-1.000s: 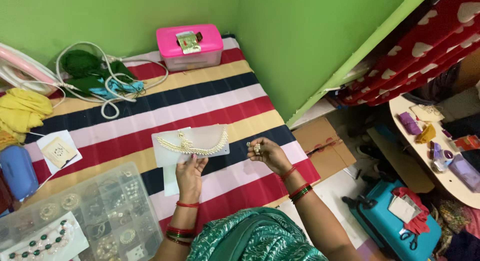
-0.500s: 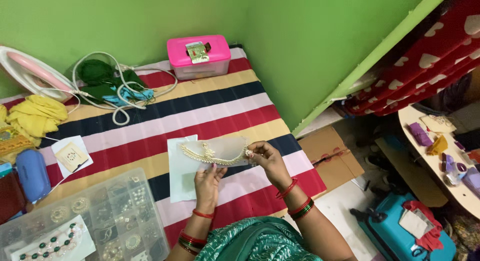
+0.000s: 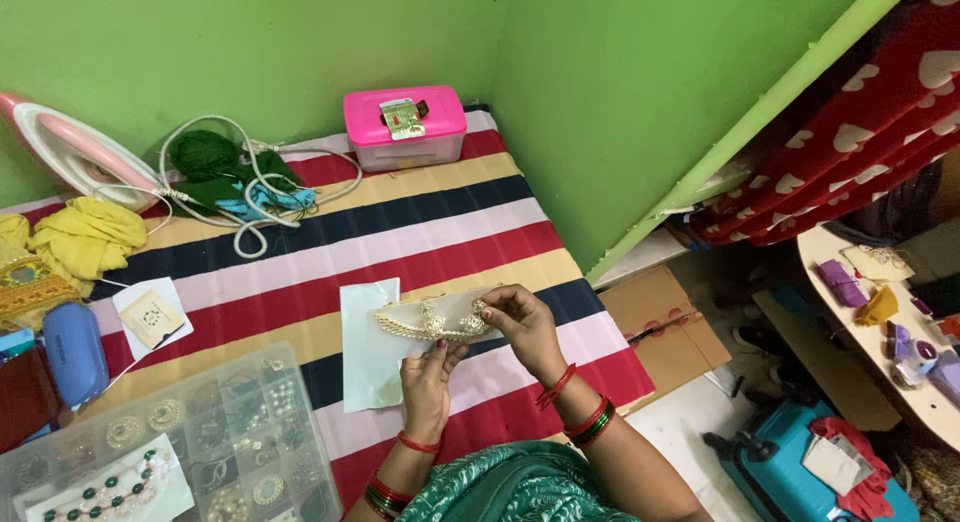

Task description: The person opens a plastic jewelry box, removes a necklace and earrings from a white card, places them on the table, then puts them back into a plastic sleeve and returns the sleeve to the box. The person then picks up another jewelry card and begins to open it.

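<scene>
My left hand (image 3: 428,380) holds a pale card (image 3: 452,308) from below; a gold beaded necklace (image 3: 431,326) is fixed across the card. My right hand (image 3: 520,320) pinches the card's right end, fingertips on the necklace's end, with a small gold piece hidden in the fingers. Both wrists wear red and green bangles. Under the card, a pale green paper sheet (image 3: 365,348) lies on the striped bedcover (image 3: 400,232).
A clear organiser box of jewellery (image 3: 190,447) sits at the lower left. A pink-lidded box (image 3: 405,128), a white cord with green cloth (image 3: 225,177), yellow cloth (image 3: 85,237), a blue pouch (image 3: 70,350) and a small card (image 3: 150,312) lie around. A teal suitcase (image 3: 810,472) stands right.
My right hand moved left from free air to the card's right end and pinched it. The card has dropped lower and tilted. The view shifted, so the bed's things appear lower.
</scene>
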